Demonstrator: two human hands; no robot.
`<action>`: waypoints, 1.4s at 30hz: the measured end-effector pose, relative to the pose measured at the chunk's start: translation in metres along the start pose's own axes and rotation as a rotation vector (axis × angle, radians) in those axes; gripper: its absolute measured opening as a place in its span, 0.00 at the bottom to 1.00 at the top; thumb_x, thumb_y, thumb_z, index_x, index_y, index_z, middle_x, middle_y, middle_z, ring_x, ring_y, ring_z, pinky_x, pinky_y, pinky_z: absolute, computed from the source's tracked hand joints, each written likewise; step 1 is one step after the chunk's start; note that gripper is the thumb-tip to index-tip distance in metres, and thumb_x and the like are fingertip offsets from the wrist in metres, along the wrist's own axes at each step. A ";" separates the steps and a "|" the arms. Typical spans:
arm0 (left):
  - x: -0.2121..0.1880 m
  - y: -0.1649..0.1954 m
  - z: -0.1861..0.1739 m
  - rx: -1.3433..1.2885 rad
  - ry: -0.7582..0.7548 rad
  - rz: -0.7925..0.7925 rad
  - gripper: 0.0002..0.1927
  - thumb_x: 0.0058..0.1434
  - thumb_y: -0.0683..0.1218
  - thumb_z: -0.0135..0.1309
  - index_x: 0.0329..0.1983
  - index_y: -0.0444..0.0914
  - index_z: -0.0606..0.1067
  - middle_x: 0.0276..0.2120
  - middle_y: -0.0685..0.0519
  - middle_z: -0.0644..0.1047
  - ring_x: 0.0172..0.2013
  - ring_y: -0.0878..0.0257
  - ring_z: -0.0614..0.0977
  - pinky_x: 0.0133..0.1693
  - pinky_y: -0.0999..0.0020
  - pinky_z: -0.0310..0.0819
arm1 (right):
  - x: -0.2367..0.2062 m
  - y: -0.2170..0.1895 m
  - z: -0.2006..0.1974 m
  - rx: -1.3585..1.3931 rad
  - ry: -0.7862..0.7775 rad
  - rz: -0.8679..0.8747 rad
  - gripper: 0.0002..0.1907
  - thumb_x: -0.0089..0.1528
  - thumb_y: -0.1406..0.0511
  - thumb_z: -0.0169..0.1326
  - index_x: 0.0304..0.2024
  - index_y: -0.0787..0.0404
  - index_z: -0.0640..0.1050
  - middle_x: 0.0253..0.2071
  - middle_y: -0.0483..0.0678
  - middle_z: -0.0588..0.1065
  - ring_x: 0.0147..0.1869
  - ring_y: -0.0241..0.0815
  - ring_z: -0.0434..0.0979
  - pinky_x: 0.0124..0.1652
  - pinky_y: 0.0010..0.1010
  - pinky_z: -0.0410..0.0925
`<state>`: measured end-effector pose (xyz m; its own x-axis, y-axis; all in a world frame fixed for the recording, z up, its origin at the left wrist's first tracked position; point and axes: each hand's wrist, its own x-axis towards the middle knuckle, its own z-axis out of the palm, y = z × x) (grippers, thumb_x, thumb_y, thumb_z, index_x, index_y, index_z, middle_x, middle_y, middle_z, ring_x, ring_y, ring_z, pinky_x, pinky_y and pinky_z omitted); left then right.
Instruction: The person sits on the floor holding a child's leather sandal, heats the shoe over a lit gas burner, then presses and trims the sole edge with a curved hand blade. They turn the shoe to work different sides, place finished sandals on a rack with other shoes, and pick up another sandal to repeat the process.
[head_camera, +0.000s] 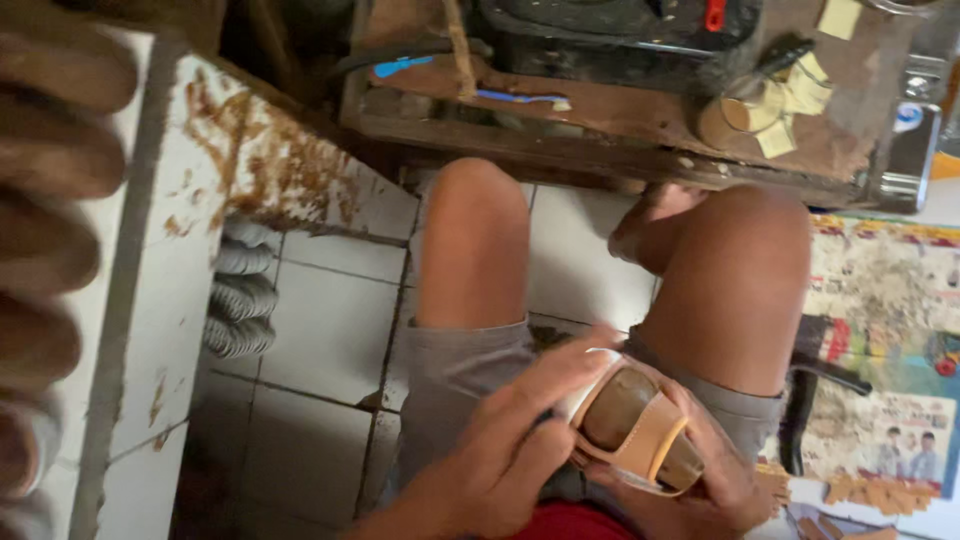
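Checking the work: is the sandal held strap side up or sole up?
Strap side up: the sandal shows its tan strap across the top.

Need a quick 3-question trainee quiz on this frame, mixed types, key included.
1. True or false: both hands touch the tan sandal.
2. Where is the sandal held? A) on the workbench B) over the lap, between the knees C) on the tiled floor
3. Fill in: small yellow ___ lie on the wooden workbench beside a tin.

Key
1. True: the left hand lies over its near end and the right hand cups it from below.
2. B
3. Squares: the yellow squares sit by the tin.
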<state>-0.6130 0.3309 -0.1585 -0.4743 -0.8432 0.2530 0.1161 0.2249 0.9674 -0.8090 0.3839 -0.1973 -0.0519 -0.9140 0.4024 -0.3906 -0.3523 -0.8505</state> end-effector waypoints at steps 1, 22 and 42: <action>0.001 0.000 -0.003 -0.060 0.066 -0.112 0.22 0.77 0.44 0.34 0.70 0.29 0.60 0.62 0.35 0.69 0.62 0.46 0.74 0.64 0.56 0.67 | 0.006 0.002 -0.004 0.012 -0.017 -0.051 0.48 0.46 0.65 0.76 0.64 0.68 0.65 0.54 0.65 0.76 0.58 0.54 0.82 0.56 0.38 0.75; -0.036 -0.025 0.044 -1.143 -0.237 -0.730 0.40 0.64 0.39 0.57 0.78 0.36 0.55 0.67 0.50 0.68 0.65 0.62 0.71 0.64 0.64 0.66 | -0.032 0.019 -0.109 0.769 -0.311 0.550 0.29 0.55 0.73 0.67 0.59 0.65 0.75 0.58 0.57 0.72 0.64 0.51 0.71 0.59 0.40 0.68; -0.077 -0.056 0.068 -0.423 0.262 -0.824 0.23 0.75 0.52 0.43 0.57 0.30 0.79 0.40 0.56 0.82 0.40 0.72 0.79 0.42 0.74 0.76 | -0.029 -0.023 -0.039 0.179 -0.235 0.851 0.32 0.49 0.74 0.69 0.54 0.65 0.72 0.54 0.49 0.68 0.58 0.38 0.77 0.54 0.28 0.73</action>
<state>-0.6420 0.4164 -0.2327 -0.3437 -0.7513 -0.5634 0.1629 -0.6386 0.7521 -0.8344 0.4267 -0.1764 -0.0616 -0.8908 -0.4502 -0.1560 0.4541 -0.8772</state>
